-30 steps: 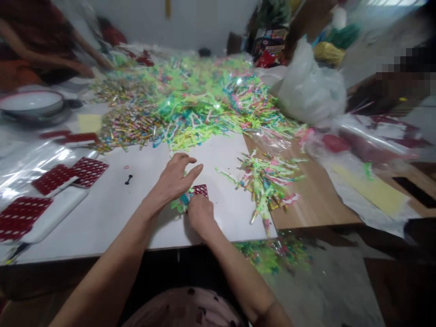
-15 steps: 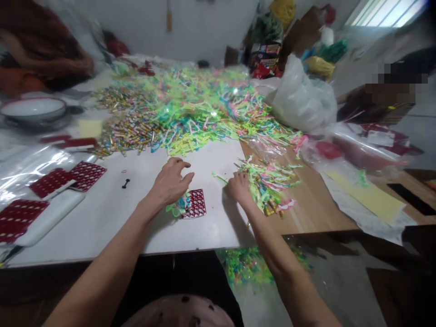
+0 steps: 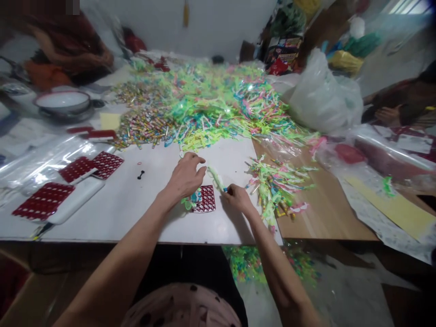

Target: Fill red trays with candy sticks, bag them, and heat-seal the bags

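My left hand (image 3: 185,177) hovers palm down over the white sheet, thumb and fingers apart, with nothing seen in it. Just below its thumb lies a small dark-red tray with a lattice of holes (image 3: 206,199); teal and green ribbon pieces (image 3: 190,200) sit at its left side, partly hidden by my hand. My right hand (image 3: 237,198) pinches a small stick with a pale green ribbon tail (image 3: 215,176), which points up and left towards my left hand. To the right of that hand is a loose heap of similar ribboned sticks (image 3: 274,181).
A large pile of green and pink ribboned pieces (image 3: 211,100) spreads across the back, beside many small printed sticks (image 3: 148,125). More red trays (image 3: 44,200) lie at left near a pan (image 3: 63,101). A plastic bag (image 3: 323,95) stands at right. Other people sit at both sides.
My right hand has moved away from the ribboned heap to the tray's right side, bringing a ribboned stick. My left hand stays above the tray. The whole view has shifted.
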Motion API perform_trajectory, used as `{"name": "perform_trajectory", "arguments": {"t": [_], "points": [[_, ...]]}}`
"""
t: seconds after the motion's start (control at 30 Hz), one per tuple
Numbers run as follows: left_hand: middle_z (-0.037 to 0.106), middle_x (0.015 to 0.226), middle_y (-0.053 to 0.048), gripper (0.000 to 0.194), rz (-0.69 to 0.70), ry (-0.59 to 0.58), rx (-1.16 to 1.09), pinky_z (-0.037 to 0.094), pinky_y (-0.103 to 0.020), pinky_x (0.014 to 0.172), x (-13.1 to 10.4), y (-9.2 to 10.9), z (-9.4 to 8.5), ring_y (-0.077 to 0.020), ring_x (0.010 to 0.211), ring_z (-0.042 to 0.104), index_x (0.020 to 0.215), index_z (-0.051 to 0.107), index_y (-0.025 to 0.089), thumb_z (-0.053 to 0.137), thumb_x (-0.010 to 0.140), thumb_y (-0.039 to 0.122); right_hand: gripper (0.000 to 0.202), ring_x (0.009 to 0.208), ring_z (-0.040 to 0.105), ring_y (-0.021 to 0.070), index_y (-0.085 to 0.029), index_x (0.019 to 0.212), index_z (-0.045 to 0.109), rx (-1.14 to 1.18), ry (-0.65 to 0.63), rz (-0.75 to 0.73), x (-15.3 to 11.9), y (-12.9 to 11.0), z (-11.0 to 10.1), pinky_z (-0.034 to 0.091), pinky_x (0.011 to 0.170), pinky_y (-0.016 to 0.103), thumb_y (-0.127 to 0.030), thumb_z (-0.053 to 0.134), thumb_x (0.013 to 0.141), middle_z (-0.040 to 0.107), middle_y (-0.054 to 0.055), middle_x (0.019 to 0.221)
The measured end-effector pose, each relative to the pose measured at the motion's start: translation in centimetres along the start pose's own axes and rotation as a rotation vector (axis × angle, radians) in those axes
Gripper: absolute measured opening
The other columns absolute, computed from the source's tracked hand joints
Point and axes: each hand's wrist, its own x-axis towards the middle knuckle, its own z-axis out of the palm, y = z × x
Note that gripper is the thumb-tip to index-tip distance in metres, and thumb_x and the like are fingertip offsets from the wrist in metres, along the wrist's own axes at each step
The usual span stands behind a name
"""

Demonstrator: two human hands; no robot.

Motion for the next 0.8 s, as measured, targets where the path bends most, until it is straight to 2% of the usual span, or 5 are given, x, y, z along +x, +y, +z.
{"name": "perform_trajectory", "arguments": {"t": [0.17, 0.33, 0.5, 0.63, 0.8], "points": [[0.051, 0.121, -0.012, 0.037, 0.01, 0.011, 0.002, 0.037, -0.044, 0.106, 0.1, -0.2, 0.0, -0.0266, 0.117, 0.05, 0.113, 0.062, 0.013, 0.042, 0.086, 0.028, 0.026, 0.069, 0.06, 0.0158, -0.015, 0.094, 0.063, 0.497, 0.077, -0.141, -3.1, -2.3, 3.5, 0.043, 0.062, 0.024, -0.037, 0.052, 0.086, 0.069, 0.005, 0.08], [0.052, 0.121, -0.012, 0.036, 0.022, 0.012, 0.0, 0.039, -0.044, 0.104, 0.0, -0.2, 0.0, -0.0262, 0.115, 0.051, 0.112, 0.062, 0.013, 0.042, 0.087, 0.028, 0.027, 0.079, 0.063, 0.0206, -0.015, 0.098, 0.065, 0.393, 0.15, -0.077, -4.2, -2.7, 6.8, 0.046, 0.073, 0.029, -0.036, 0.053, 0.087, 0.071, 0.008, 0.087], [0.052, 0.119, -0.012, 0.036, 0.007, 0.032, -0.008, 0.04, -0.044, 0.103, -0.1, -0.2, 0.1, -0.0261, 0.114, 0.052, 0.112, 0.062, 0.014, 0.041, 0.087, 0.028, 0.022, 0.089, 0.065, 0.0243, -0.014, 0.102, 0.062, 0.043, -0.015, -0.091, -4.1, -5.8, 6.3, 0.045, 0.074, 0.03, -0.027, 0.048, 0.092, 0.069, 0.013, 0.097], [0.053, 0.118, -0.011, 0.038, 0.026, 0.054, -0.015, 0.039, -0.043, 0.103, 0.0, -0.3, 0.2, -0.0256, 0.114, 0.052, 0.112, 0.063, 0.014, 0.039, 0.089, 0.034, 0.027, 0.091, 0.065, 0.0251, -0.012, 0.107, 0.058, -0.162, -0.09, 0.064, -4.2, -9.1, 6.2, 0.045, 0.07, 0.032, -0.01, 0.036, 0.092, 0.066, 0.016, 0.103], [0.054, 0.117, -0.011, 0.044, 0.049, 0.025, -0.022, 0.038, -0.042, 0.104, 0.2, -0.7, -0.1, -0.0258, 0.113, 0.052, 0.109, 0.064, 0.015, 0.036, 0.088, 0.043, 0.017, 0.087, 0.063, 0.0193, -0.016, 0.102, 0.061, -0.033, -0.176, -0.137, -3.5, -5.2, 3.6, 0.043, 0.071, 0.026, -0.021, 0.049, 0.09, 0.068, 0.008, 0.096]]}}
